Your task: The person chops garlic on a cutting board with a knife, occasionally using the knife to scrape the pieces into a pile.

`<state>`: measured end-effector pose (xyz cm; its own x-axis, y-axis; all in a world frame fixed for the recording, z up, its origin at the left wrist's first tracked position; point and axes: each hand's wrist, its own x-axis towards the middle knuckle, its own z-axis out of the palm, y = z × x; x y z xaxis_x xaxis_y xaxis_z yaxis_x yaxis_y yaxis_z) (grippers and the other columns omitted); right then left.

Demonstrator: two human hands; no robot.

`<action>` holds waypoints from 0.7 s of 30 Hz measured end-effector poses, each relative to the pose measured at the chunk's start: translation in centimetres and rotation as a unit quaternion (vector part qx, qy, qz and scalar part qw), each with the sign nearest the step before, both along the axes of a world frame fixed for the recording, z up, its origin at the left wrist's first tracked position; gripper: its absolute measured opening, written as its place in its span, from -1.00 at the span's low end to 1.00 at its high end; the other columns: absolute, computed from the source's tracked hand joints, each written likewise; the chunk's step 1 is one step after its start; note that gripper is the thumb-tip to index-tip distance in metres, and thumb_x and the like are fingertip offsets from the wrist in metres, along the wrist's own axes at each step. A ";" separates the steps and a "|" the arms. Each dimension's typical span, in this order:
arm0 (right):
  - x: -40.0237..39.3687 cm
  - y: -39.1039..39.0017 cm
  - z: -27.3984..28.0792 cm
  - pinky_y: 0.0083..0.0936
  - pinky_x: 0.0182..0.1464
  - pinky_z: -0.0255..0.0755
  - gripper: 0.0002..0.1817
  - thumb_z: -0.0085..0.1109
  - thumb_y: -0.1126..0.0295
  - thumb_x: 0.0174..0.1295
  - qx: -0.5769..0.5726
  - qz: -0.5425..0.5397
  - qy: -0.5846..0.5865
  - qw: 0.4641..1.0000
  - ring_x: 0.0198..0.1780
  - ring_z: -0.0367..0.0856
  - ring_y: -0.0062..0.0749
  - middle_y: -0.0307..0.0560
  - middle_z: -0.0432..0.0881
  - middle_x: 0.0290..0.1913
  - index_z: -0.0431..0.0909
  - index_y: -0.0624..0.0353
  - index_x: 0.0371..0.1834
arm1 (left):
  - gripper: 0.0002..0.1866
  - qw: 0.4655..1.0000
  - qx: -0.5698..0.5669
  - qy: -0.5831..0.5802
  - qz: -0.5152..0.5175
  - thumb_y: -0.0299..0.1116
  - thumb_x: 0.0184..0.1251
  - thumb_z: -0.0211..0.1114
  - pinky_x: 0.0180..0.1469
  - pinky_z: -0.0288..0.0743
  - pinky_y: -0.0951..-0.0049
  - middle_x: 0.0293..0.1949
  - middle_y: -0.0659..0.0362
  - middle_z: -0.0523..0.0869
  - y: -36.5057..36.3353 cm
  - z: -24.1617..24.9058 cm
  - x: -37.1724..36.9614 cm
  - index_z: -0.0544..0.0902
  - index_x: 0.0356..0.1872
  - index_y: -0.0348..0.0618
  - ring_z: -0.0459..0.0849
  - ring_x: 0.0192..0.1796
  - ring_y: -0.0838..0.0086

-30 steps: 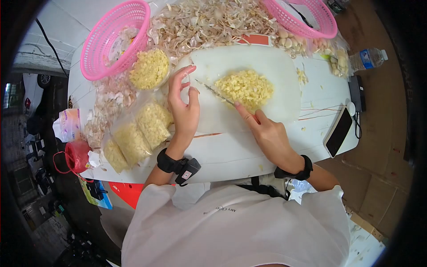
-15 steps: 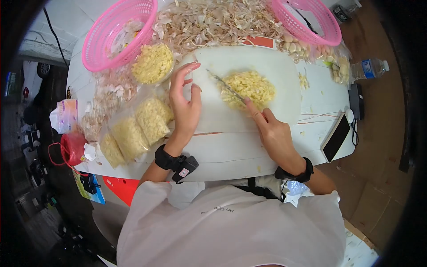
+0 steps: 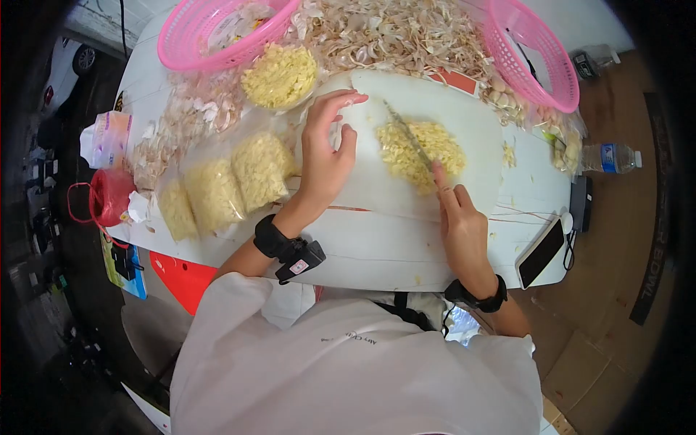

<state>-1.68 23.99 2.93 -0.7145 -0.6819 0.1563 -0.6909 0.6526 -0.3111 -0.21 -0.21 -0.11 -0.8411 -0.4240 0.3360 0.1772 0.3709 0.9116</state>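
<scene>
My right hand (image 3: 464, 225) grips a knife (image 3: 409, 135), its index finger stretched toward the blade. The blade lies slantwise over a pile of chopped garlic (image 3: 444, 148) on a white cutting board (image 3: 377, 192). Near the left part of the board, my left hand (image 3: 328, 156) is held with curved fingers and the thumb apart, and nothing is in it. To its left lie clear bags of chopped garlic (image 3: 214, 192). Behind them is a rounded heap of chopped garlic (image 3: 280, 76), seemingly in a container whose sides are hard to make out.
Garlic peels (image 3: 391, 36) cover the table's far side between two pink baskets, left (image 3: 181, 54) and right (image 3: 507, 47). At right are bagged garlic cloves (image 3: 565, 148), a plastic bottle (image 3: 609, 158) and a phone (image 3: 540, 254). A red string roll (image 3: 110, 197) sits at the left edge.
The whole view has shifted and tilted slightly. My right hand has swung the knife to a steeper angle across the garlic. My left hand keeps much the same open pose.
</scene>
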 end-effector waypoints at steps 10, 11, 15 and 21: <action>0.4 0.1 -1.0 -0.36 -0.56 0.45 -0.16 0.10 0.70 0.10 0.076 -0.041 0.039 0.996 -0.60 0.49 -0.29 -0.08 0.40 -0.38 0.21 -0.04 0.54 | -0.55 1.000 -0.009 -0.006 -0.001 -0.68 0.15 0.01 0.17 0.41 0.37 0.15 0.11 0.59 0.1 0.5 0.1 0.62 0.06 -0.13 0.53 0.22 0.37; 0.3 0.2 -0.9 -0.35 -0.56 0.44 -0.17 0.11 0.69 0.11 0.074 -0.038 0.033 0.996 -0.59 0.49 -0.28 -0.08 0.40 -0.38 0.22 -0.03 0.54 | -0.55 1.000 -0.013 0.001 0.000 -0.68 0.15 0.01 0.17 0.41 0.37 0.15 0.11 0.59 0.1 0.5 0.1 0.62 0.06 -0.13 0.53 0.22 0.37; -0.4 0.7 0.3 -0.33 -0.56 0.43 -0.19 0.14 0.66 0.13 0.017 -0.027 0.007 0.999 -0.59 0.47 -0.25 -0.08 0.40 -0.41 0.24 -0.03 0.53 | -0.54 1.000 -0.012 0.004 -0.001 -0.69 0.12 0.01 0.14 0.42 0.33 0.14 0.09 0.58 0.2 0.6 0.2 0.61 0.04 -0.14 0.53 0.19 0.29; -0.4 1.7 0.7 -0.30 -0.55 0.43 -0.21 0.14 0.66 0.13 0.021 -0.106 0.033 0.994 -0.59 0.45 -0.22 -0.07 0.42 -0.41 0.27 -0.04 0.51 | -0.55 1.000 -0.012 -0.013 -0.014 -0.69 0.16 0.00 0.17 0.40 0.37 0.17 0.12 0.58 0.2 0.6 0.4 0.61 0.06 -0.13 0.53 0.23 0.37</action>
<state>-2.10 25.73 3.65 -0.8324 -0.5234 0.1818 -0.5537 0.7976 -0.2390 0.15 0.00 0.54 -0.8617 -0.3916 0.3226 0.1637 0.3872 0.9074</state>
